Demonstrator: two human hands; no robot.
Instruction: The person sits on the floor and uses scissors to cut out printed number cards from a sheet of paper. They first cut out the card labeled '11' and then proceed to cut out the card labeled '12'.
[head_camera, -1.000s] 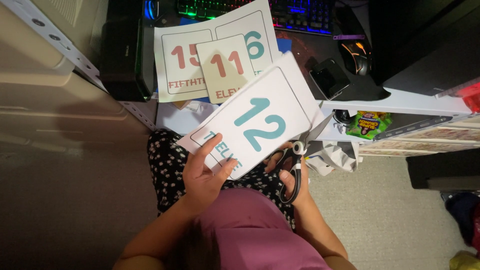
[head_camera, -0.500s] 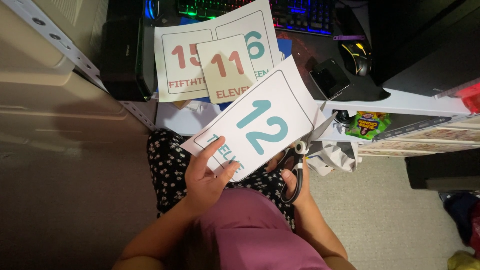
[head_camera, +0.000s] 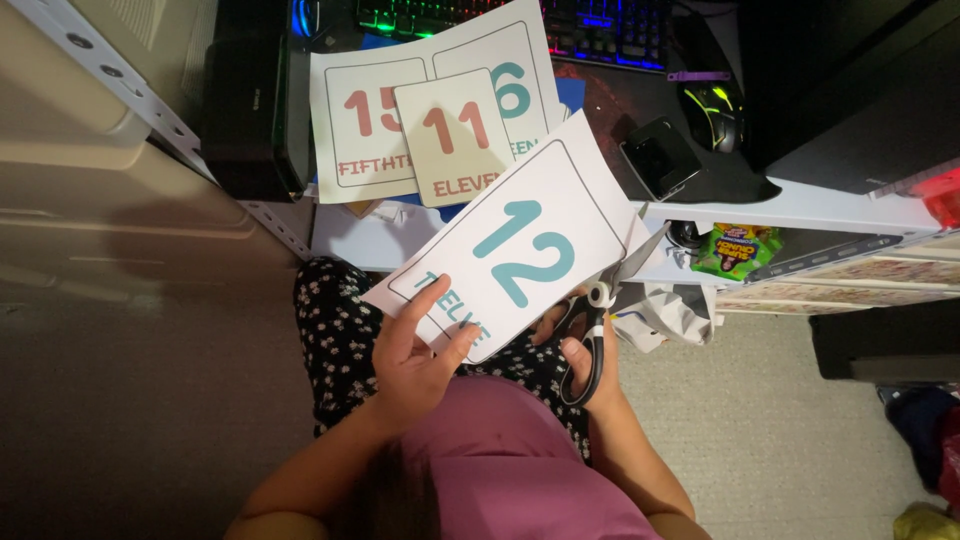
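1. The left hand (head_camera: 415, 355) grips the lower corner of a white sheet (head_camera: 520, 245) printed with a large teal numeral inside a thin rounded border; thumb above and fingers beneath are closed on the paper, holding it tilted over the lap.

2. The right hand (head_camera: 585, 365) is closed through the loops of black-handled scissors (head_camera: 600, 315) (the pivot shows as a pale disc). The blades are slightly parted, and they meet the sheet's edge on the side farthest from the left hand, pointing up and away from the body.

3. Step in hand, as judged from this arrangement: trimming the sheet along its printed border. The cut appears to sit at the long right margin, with the white surround elsewhere not yet removed.

4. The next move calls for the blades to track just outside the border line while the left hand feeds and turns the sheet, keeping it taut; slack paper near the blades could let the cut wander inward.

5. Beyond both hands, on the desk (head_camera: 400, 240), lie three more number sheets: a small tan card (head_camera: 455, 135) overlapping a red-numbered sheet (head_camera: 360, 130) and a teal-numbered sheet (head_camera: 515, 80).

6. Farther off, beyond the right hand, rest a dark phone (head_camera: 660, 158), a mouse (head_camera: 715, 100) and a lit keyboard (head_camera: 420, 15).
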